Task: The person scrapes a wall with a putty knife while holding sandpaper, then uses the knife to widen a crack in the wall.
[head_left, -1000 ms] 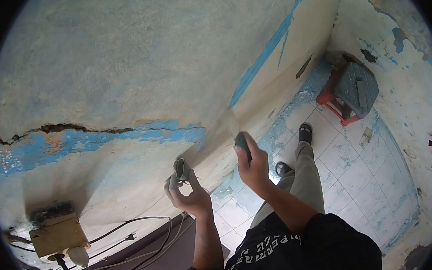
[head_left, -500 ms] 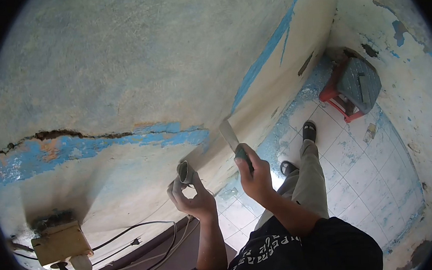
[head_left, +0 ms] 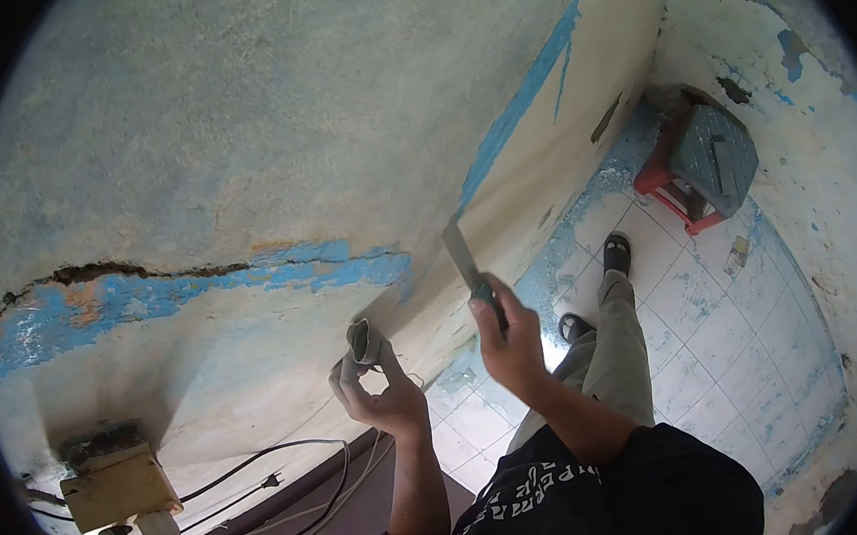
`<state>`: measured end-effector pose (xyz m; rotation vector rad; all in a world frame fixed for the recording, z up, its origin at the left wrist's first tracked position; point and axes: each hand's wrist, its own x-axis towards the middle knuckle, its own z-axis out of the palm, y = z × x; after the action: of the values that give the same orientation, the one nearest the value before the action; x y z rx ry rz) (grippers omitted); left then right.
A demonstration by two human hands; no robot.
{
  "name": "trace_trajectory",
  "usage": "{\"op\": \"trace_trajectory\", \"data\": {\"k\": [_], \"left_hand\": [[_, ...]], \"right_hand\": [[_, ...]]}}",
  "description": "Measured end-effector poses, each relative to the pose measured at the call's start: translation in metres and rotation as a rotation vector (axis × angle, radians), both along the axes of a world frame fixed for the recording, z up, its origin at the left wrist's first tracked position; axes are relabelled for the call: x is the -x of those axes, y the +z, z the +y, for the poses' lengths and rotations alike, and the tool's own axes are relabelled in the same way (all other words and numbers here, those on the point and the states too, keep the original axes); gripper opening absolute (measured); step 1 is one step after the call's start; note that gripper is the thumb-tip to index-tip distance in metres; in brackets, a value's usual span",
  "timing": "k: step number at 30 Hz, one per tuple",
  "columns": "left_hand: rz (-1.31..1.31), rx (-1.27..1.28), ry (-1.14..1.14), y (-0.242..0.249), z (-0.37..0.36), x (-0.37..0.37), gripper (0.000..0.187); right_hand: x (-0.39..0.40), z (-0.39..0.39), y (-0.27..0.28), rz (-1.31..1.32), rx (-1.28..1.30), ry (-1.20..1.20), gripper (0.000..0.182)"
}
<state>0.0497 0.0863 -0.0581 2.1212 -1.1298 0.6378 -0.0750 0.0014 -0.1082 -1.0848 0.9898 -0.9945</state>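
My right hand (head_left: 514, 346) is closed around the dark green handle of a scraper (head_left: 462, 257). Its flat metal blade points up and left, with the tip right at the wall by the lower end of a slanting blue paint strip (head_left: 521, 102). To the left, my left hand (head_left: 386, 395) pinches a rolled grey sheet (head_left: 360, 342) between thumb and fingers, close in front of the wall (head_left: 286, 367). The roll's open end faces up. Remaining blue paint (head_left: 153, 302) runs along a jagged crack left of the hands.
A yellowed electrical box (head_left: 121, 488) with a plug and looping black cables (head_left: 331, 513) is at the lower left. A grey-topped red stool (head_left: 714, 163) stands in the far corner. My sandalled feet (head_left: 616, 254) are on white tiles (head_left: 689, 299) dusted with blue flakes.
The right hand and scraper have shifted slightly to the right, with the blade tilted a little differently at the wall. My left hand keeps its hold on the rolled sheet, nearly still.
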Motion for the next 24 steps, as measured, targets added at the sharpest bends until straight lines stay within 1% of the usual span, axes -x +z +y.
{"op": "trace_trajectory", "data": {"k": [1, 4, 5, 6, 8, 10, 11, 13, 14, 16, 17, 18, 20, 21, 24], "left_hand": [[-0.002, 0.008, -0.004, 0.000, -0.002, 0.001, 0.029], [-0.007, -0.038, 0.033, 0.003, -0.003, 0.002, 0.028], [0.001, -0.024, 0.019, 0.003, -0.003, 0.003, 0.028], [0.008, -0.009, 0.005, 0.003, -0.003, 0.003, 0.029], [0.002, -0.014, 0.009, 0.003, 0.000, 0.004, 0.028], [-0.006, -0.003, 0.002, 0.003, -0.006, 0.003, 0.028], [0.001, 0.000, 0.008, 0.002, -0.006, 0.003, 0.028], [0.011, -0.015, 0.024, 0.002, -0.001, 0.003, 0.028], [0.012, -0.013, 0.014, 0.001, 0.000, 0.002, 0.028], [0.015, 0.001, 0.000, 0.000, -0.001, 0.003, 0.027], [0.012, -0.005, 0.018, 0.000, -0.001, 0.003, 0.027], [0.008, -0.013, 0.035, 0.000, -0.002, 0.003, 0.027], [-0.001, -0.004, 0.020, -0.001, -0.005, 0.001, 0.028], [-0.008, 0.001, 0.014, -0.001, -0.003, 0.002, 0.028], [0.029, 0.022, 0.015, -0.001, -0.003, 0.002, 0.028]], "right_hand": [[-0.002, 0.005, 0.000, 0.033, 0.033, 0.019, 0.033], [-0.002, -0.008, -0.004, 0.015, 0.040, -0.012, 0.034], [0.000, -0.010, 0.004, 0.036, -0.060, 0.042, 0.035], [-0.003, -0.006, 0.003, 0.037, -0.065, 0.047, 0.035], [-0.010, 0.004, -0.003, -0.030, 0.054, -0.075, 0.035], [-0.009, 0.002, -0.001, 0.010, 0.100, -0.056, 0.036], [-0.004, -0.004, -0.003, 0.028, 0.018, -0.014, 0.036], [0.005, -0.017, 0.013, 0.039, -0.164, 0.107, 0.037], [0.003, -0.012, 0.012, 0.039, -0.173, 0.110, 0.037], [-0.002, -0.001, 0.004, 0.031, -0.036, 0.017, 0.038], [-0.005, 0.012, -0.004, 0.038, 0.031, 0.020, 0.038], [-0.008, 0.012, -0.005, -0.004, 0.081, -0.023, 0.037], [0.002, -0.016, 0.005, 0.058, -0.048, 0.025, 0.036], [0.003, -0.023, 0.010, 0.032, -0.094, -0.008, 0.035], [0.001, -0.012, 0.008, 0.036, -0.097, 0.004, 0.035]]}}
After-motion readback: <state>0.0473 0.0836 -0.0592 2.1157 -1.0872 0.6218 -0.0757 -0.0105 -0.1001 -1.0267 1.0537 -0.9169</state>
